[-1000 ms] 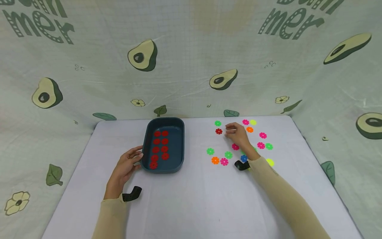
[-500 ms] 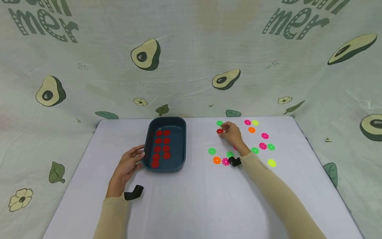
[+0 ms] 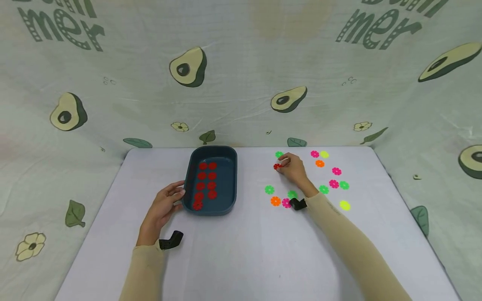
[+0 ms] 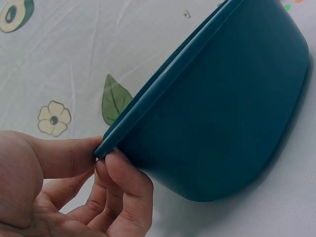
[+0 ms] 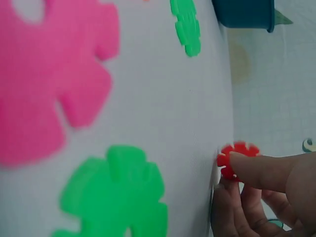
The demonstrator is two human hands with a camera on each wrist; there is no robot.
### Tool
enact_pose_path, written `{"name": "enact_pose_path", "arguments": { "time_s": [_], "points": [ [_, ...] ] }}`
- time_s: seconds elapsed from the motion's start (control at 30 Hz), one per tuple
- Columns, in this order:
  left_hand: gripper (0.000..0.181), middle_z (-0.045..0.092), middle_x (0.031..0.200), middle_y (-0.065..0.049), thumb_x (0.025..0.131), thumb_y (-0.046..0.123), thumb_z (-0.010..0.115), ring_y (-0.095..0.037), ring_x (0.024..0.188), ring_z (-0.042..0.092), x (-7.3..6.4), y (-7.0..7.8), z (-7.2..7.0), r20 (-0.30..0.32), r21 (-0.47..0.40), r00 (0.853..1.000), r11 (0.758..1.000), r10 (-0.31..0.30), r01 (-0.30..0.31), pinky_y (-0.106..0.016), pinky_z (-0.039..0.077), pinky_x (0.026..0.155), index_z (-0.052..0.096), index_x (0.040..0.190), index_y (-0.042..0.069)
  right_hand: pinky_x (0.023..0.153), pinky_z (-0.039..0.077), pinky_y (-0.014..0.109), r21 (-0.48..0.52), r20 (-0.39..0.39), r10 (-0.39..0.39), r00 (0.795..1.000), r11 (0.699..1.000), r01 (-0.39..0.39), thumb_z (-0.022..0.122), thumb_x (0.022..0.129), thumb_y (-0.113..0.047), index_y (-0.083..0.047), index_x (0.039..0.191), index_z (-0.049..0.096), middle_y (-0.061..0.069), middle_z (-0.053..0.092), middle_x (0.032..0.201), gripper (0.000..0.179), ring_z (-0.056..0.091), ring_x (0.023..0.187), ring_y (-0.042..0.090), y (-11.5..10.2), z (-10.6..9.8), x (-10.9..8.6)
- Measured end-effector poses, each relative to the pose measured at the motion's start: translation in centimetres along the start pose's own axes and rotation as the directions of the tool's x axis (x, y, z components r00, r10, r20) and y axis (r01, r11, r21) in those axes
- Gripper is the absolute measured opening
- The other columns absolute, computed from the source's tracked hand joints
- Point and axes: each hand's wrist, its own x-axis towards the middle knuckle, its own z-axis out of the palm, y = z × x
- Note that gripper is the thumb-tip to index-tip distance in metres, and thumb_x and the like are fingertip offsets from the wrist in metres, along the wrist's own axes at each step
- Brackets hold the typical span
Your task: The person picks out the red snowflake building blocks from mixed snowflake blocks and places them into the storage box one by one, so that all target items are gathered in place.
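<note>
My left hand [image 3: 162, 207] pinches the rim of a dark blue-teal tray [image 3: 227, 205] at its left side; the left wrist view shows the thumb above the rim [image 4: 148, 106] and curled fingers below it. Inside the tray lie several red notched discs [image 3: 201, 176], in two columns. Right of the tray, my right hand [image 3: 295, 170] pinches a red notched disc [image 5: 239, 154] between thumb and fingers, at the table surface or just above it. Close beyond that hand lies a green disc [image 3: 278, 154], partly covered by the fingers.
Loose notched discs lie around the right forearm: a pink disc [image 3: 337, 171], an orange disc [image 3: 275, 201], a yellow disc [image 3: 344, 205] and several others. They rest on a white table [image 3: 233, 259]. A patterned cloth [image 3: 241, 75] hangs behind its far edge.
My right hand has moved left to the red disc on the table and now pinches it. The left hand stays on the tray's rim. The head view has shifted slightly.
</note>
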Motion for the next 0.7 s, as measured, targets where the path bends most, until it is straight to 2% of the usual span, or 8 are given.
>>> {"name": "enact_pose_path", "arguments": {
  "time_s": [0.27, 0.43, 0.7],
  "points": [
    [0.054, 0.054, 0.117, 0.004, 0.111, 0.009, 0.056, -0.005, 0.092, 0.056, -0.1, 0.1, 0.1, 0.002, 0.003, 1.0, 1.0, 0.004, -0.004, -0.024, 0.053, 0.074, 0.038, 0.162, 0.002, 0.085, 0.058, 0.036, 0.025, 0.009, -0.094, 0.995, 0.995, 0.094, 0.077, 0.093, 0.004, 0.006, 0.119, 0.07, 0.023, 0.07, 0.102, 0.028, 0.067, 0.092, 0.036, -1.1, -0.2, -1.6],
    [0.054, 0.054, 0.117, 0.004, 0.111, 0.008, 0.055, -0.005, 0.092, 0.055, -0.1, 0.1, 0.1, -0.001, 0.009, 1.0, 1.0, 0.011, -0.011, -0.023, 0.053, 0.073, 0.038, 0.161, 0.001, 0.085, 0.059, 0.036, 0.067, 0.044, -0.147, 0.988, 0.987, 0.144, 0.074, 0.094, 0.006, 0.007, 0.123, 0.068, 0.023, 0.069, 0.108, 0.029, 0.067, 0.096, 0.037, -3.1, -0.3, -3.1],
    [0.054, 0.055, 0.116, 0.004, 0.11, 0.008, 0.056, -0.005, 0.092, 0.055, -0.1, 0.1, 0.1, -0.004, 0.005, 1.0, 1.0, 0.012, -0.012, -0.023, 0.053, 0.073, 0.038, 0.161, 0.001, 0.083, 0.059, 0.032, 0.153, 0.114, -0.255, 0.96, 0.959, 0.237, 0.072, 0.096, 0.006, 0.005, 0.122, 0.069, 0.019, 0.07, 0.105, 0.026, 0.071, 0.095, 0.033, -6.9, 0.8, -5.0]
  ]
}}
